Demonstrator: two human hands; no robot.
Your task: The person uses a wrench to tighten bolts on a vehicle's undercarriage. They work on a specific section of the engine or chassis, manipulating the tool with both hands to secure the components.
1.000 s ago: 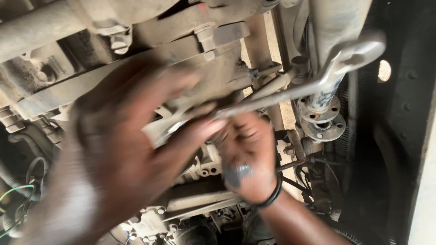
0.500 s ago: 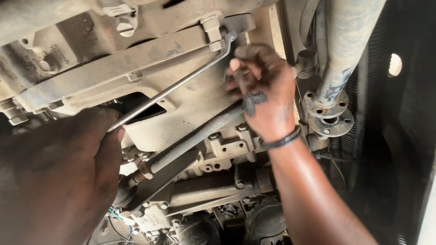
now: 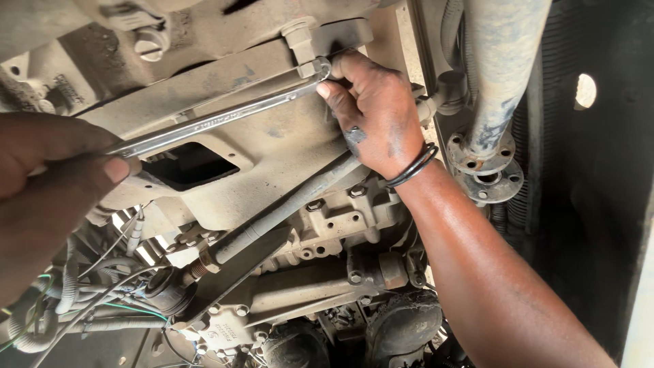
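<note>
My left hand [image 3: 48, 184] pinches the handle end of a long silver wrench [image 3: 218, 119]. My right hand [image 3: 375, 112] curls its fingers around the wrench head, seated on a bolt [image 3: 303, 41] under the dusty engine casing [image 3: 272, 157].

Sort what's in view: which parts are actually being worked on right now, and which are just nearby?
In use: wrench, gripped by left hand; right hand steadies its ring end on the bolt.

Nearby, untouched: exhaust pipe, round flange, green wires.
</note>
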